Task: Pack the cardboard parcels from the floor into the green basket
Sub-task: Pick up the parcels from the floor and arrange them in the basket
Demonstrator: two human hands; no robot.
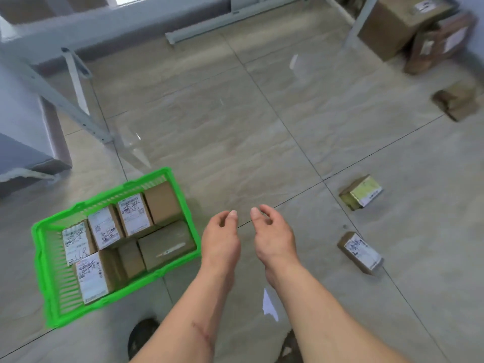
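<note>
From the head camera, the green basket (115,247) sits on the tiled floor (235,142) at lower left, already holding several cardboard parcels (133,214), some with white labels facing up. The left hand (221,241) and the right hand (273,235) hang side by side above the floor just right of the basket, both empty, fingers loosely curled and apart from everything. To the right lie two small parcels on the floor: a yellowish parcel (362,192) farther off and a labelled parcel (361,252) nearer. Another parcel (457,100) lies at the far right edge, below two large boxes (416,30) in the corner.
</note>
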